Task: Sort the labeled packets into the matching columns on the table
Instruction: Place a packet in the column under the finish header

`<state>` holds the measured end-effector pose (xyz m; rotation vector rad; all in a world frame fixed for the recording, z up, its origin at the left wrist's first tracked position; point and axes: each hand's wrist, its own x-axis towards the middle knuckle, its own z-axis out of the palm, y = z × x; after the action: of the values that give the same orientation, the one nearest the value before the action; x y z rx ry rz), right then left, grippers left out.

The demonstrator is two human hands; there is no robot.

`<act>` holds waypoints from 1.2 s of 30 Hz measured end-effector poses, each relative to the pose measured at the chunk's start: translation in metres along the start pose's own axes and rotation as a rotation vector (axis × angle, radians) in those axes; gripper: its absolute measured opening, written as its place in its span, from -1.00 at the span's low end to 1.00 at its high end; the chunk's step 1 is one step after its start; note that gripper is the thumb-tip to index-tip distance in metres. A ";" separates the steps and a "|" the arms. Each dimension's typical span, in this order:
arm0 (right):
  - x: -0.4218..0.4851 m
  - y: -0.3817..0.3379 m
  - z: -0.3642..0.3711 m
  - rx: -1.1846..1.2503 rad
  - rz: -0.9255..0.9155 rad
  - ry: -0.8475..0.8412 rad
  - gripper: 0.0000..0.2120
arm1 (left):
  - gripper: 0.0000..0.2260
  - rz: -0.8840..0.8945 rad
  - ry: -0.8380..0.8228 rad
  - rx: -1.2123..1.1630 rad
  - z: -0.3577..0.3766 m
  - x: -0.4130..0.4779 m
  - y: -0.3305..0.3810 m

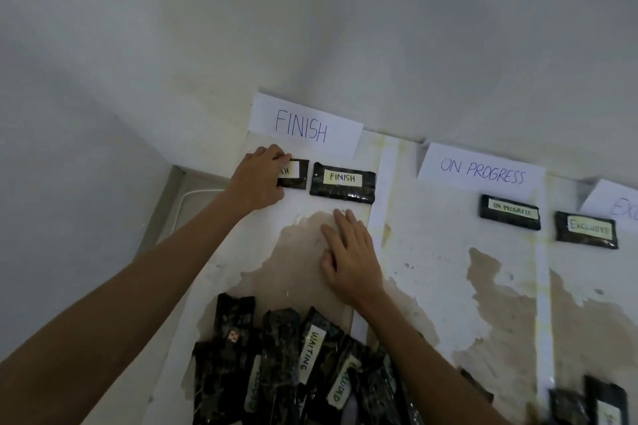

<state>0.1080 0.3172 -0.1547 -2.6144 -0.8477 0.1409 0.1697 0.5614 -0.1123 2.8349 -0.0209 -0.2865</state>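
**Sorting in its early stage as a packet goes under FINISH**

Upper left of centre, the left hand [262,176] curls its fingers over the left end of a packet [295,173] whose label shows only "SH". The hand holds it on the table [431,252] just beside a FINISH packet [342,179], both below the FINISH sign [305,126]. At centre, the right hand [348,252] lies flat on the bare tabletop, fingers straight, holding nothing. Further right, one ON PROGRESS packet [510,212] and one EXCLUDED packet [587,230] sit in their columns. By appearances about four are placed. The heap of packets [286,366] along the bottom edge, a WAITING one among them, is unsorted.
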 end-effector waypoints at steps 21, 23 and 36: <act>-0.036 -0.038 -0.068 0.252 -0.151 -0.442 -0.50 | -0.58 -0.058 -0.014 -0.268 0.003 -0.116 0.060; -0.049 -0.039 -0.073 0.203 -0.280 -0.518 -0.36 | -0.59 -0.077 -0.004 -0.302 0.009 -0.141 0.072; -0.092 -0.050 -0.082 -0.400 -0.419 -0.499 -0.34 | -0.62 -0.232 0.211 -0.392 0.042 -0.246 0.149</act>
<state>0.0233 0.2734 -0.0622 -2.7175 -1.7307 0.5743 -0.0772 0.4172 -0.0607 2.4597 0.3685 -0.0308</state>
